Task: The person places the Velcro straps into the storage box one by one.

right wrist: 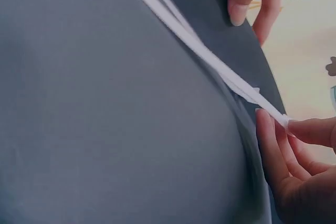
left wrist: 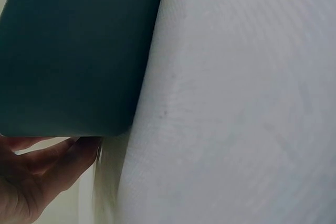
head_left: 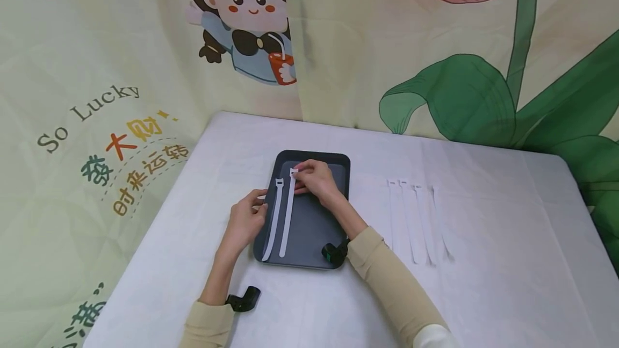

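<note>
My right hand [head_left: 316, 181] pinches the slotted head of a white hook-and-loop cable tie [head_left: 287, 219] between thumb and fingers. That tie runs lengthwise over the dark grey tray [head_left: 314, 235]. Left of it, a second white cable tie [head_left: 273, 224] lies along the tray's left side, its head toward the far end. My left hand [head_left: 246, 216] is at the tray's left edge, fingers loosely bent and touching the outside of the rim. In the right wrist view, the pinched tie [right wrist: 210, 59] passes close over the other one. Only the tray's outer side [left wrist: 73, 66] shows in the left wrist view.
Several more white cable ties [head_left: 420, 224] lie roughly side by side on the white tablecloth [head_left: 508, 262], right of the tray. A printed curtain [head_left: 338, 58] hangs behind the table and along its left. Black wrist cameras [head_left: 246, 298] are worn on both arms.
</note>
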`<state>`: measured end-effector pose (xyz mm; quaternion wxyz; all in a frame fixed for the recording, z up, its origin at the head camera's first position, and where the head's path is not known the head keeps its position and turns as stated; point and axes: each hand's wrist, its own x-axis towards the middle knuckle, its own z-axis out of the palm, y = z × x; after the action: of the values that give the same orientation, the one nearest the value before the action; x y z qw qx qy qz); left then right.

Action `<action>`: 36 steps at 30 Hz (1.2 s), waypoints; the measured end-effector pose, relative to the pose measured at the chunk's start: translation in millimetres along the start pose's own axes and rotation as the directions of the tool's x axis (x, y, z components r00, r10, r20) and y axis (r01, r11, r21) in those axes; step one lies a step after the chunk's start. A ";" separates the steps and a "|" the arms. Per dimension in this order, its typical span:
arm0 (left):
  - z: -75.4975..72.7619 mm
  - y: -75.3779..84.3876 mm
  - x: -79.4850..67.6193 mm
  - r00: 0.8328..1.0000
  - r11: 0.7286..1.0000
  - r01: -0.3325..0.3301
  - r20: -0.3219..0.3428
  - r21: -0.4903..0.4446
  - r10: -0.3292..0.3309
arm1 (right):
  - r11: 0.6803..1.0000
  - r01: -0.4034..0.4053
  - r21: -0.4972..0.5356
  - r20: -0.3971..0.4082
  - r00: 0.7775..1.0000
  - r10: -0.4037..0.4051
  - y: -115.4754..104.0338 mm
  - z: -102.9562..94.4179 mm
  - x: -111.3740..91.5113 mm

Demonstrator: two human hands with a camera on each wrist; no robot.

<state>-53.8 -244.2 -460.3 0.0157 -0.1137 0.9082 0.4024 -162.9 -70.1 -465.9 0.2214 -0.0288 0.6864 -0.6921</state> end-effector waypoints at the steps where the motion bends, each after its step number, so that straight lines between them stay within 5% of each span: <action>1: 0.2 0.1 -0.3 1.000 1.000 0.000 -0.002 0.001 0.000 | 1.000 0.003 0.000 0.003 1.000 -0.003 1.3 0.3 0.9; 19: 4.2 2.0 -2.6 1.000 1.000 0.005 0.002 -0.004 -0.005 | 0.984 0.126 -0.124 -0.035 0.991 -0.132 16.7 5.6 10.5; 36: -0.8 0.0 -2.3 1.000 1.000 0.012 -0.001 0.022 -0.012 | 0.973 0.193 -0.127 -0.040 0.979 -0.200 10.0 3.4 10.0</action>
<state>-51.5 -244.3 -459.5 0.0189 -0.1193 0.9120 0.3921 -168.1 -76.3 -478.0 0.1314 -0.0917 0.7269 -0.6678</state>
